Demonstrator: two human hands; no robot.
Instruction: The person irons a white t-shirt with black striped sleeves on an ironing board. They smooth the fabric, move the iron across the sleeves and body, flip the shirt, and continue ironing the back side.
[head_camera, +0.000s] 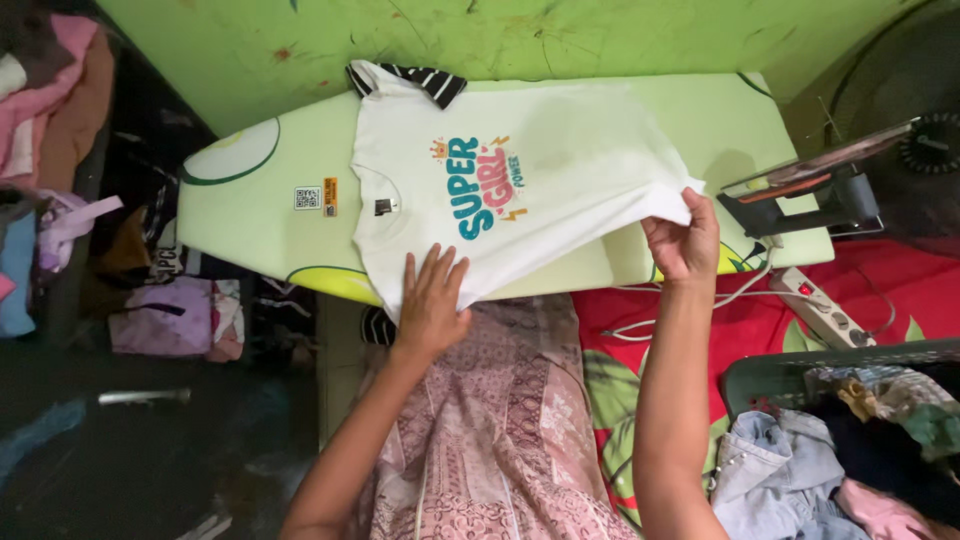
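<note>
My right hand pinches the hem of the white shirt, so my fingertips tuck under the cloth and I can't see them. My left hand lies flat on the shirt and covers part of its lower edge. The shirt hides most of the striped garment beneath it — only a collar corner pokes out. The iron stands partly behind its own plate, and its cord runs off under my wrist. The laundry basket is cut off by the right and bottom edges. The clothes pile at left is dim, blurred — I can't tell single pieces apart.
</note>
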